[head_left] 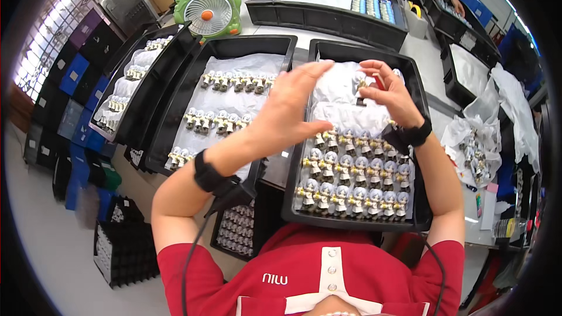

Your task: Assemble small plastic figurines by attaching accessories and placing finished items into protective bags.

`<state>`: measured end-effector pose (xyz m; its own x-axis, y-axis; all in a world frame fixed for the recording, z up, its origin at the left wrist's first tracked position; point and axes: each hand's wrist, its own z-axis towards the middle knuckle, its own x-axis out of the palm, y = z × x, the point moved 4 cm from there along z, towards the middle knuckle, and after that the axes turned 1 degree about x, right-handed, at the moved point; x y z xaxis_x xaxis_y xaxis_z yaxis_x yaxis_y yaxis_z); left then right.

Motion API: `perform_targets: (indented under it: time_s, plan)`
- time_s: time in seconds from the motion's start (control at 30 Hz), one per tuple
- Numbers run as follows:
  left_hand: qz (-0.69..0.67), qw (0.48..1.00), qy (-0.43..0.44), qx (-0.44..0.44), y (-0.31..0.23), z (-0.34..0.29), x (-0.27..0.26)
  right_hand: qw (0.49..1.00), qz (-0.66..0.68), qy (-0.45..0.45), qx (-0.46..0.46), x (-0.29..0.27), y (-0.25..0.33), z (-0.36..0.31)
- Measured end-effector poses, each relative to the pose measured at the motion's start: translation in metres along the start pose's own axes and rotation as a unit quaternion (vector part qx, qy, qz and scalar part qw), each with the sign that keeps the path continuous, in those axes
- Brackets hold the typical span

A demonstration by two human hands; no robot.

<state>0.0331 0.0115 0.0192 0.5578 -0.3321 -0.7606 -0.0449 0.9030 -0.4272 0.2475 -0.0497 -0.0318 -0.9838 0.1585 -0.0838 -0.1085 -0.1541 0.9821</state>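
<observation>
A black tray (418, 199) lies right in front of me, with rows of small silver-haired figurines (344, 167) standing on white tissue in its near half. Crumpled white tissue (336, 85) covers its far half. My right hand (393, 95) is over that far half, its fingers closed around one small figurine. Against those fingers shows a short red piece, whose kind I cannot make out. My left hand (290, 102) hovers over the tray's left side with thumb and fingers apart, holding nothing. Each wrist wears a black band with a small cabled device.
To the left stand a second figurine tray (281, 44) and a tilted tray (158, 76). A green animal-shaped fan (208, 11) and a long black tray (328, 29) stand behind. Loose parts on white plastic (471, 146) lie at right. Another person's hand (458, 6) reaches into a far tray.
</observation>
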Motion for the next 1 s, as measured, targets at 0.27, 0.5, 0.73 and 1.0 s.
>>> perform_targets:
  time_s: [0.27,0.5,0.73,1.0]
  plan:
    - [-0.026,0.998,-0.063,0.002,-0.008,0.005,0.038,0.99,0.133,0.039,0.002,0.032,0.015,-0.022]
    - [-0.062,0.991,-0.112,-0.043,-0.009,0.004,0.048,0.986,0.16,0.04,0.025,0.029,0.005,-0.017]
    - [-0.229,0.963,-0.055,-0.128,0.01,0.001,0.061,0.989,0.112,0.029,0.088,0.035,-0.001,-0.017]
    - [-0.156,0.983,-0.073,-0.06,0.004,0.0,0.051,0.929,0.258,0.134,0.228,0.039,-0.03,-0.02]
